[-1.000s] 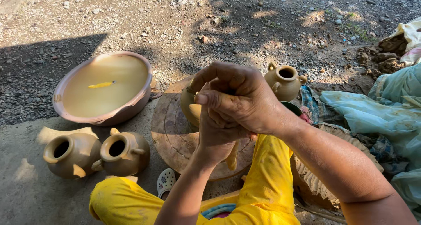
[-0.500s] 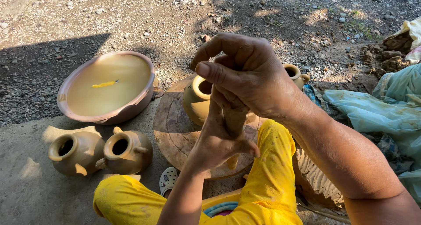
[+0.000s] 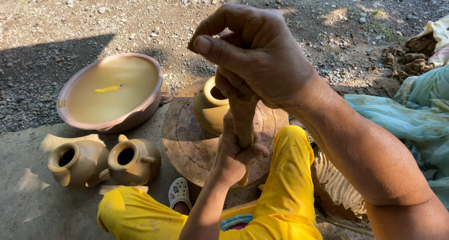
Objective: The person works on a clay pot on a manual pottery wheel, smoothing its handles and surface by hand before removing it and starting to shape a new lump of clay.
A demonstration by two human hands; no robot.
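Observation:
Between my two palms I hold an upright roll of wet brown clay [image 3: 243, 120]. My right hand [image 3: 256, 50] closes over its top, raised close to the camera. Lower down, my left hand [image 3: 236, 152] grips the roll's bottom end. Behind the hands a small unfired clay pot [image 3: 211, 106] stands on a round wooden turntable [image 3: 189, 144]. My legs in yellow trousers [image 3: 280, 193] bend around the turntable.
A wide basin [image 3: 110, 93] of cloudy water with a yellow scrap floating in it sits at left. Two small clay jugs [image 3: 105, 161] stand in front of it. Teal cloth [image 3: 411, 123] lies at right, gravel beyond, a white shoe [image 3: 178, 193] by my leg.
Both hands have risen toward the camera while rolling the clay, which has grown into a longer roll. The pot on the turntable has come more into view.

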